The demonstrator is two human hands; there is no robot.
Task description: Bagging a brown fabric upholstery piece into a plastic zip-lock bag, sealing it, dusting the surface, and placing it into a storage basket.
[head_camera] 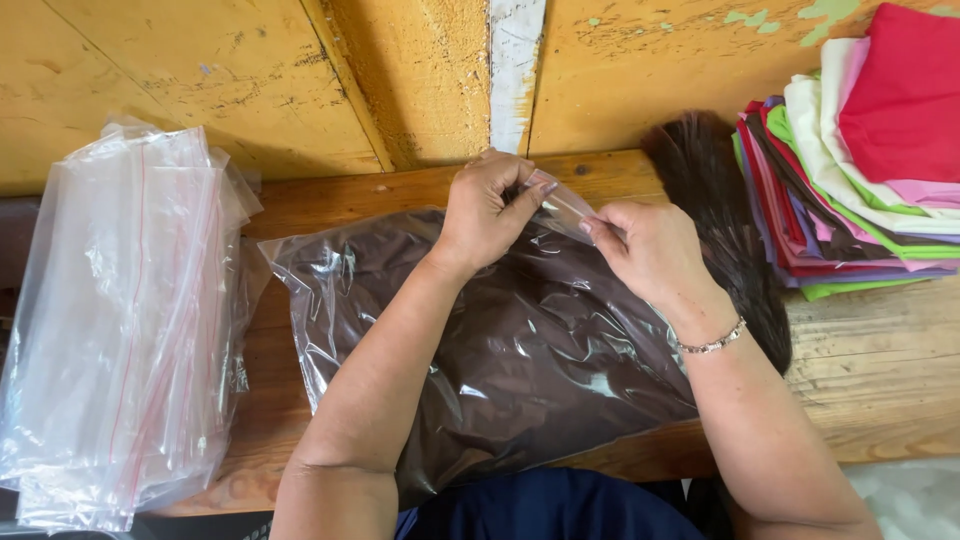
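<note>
Fingers [545,190] of my left hand [485,215] pinch together on the top edge of the clear plastic bag [520,350], and the thumb and forefinger of my right hand [650,250] are clamped on the same edge just beside them. Inside the bag is a folded dark brown cloth [560,370], and the bag lies flat on the wooden bench [870,370] in front of me, under both forearms. Left of the bag sits a thick stack of empty clear bags [120,320] with thin red seal lines. Right of the bag lies a dark brush of fibres [720,200], and beyond it a pile of folded cloths [860,170] in red, white, green, pink and purple.
</note>
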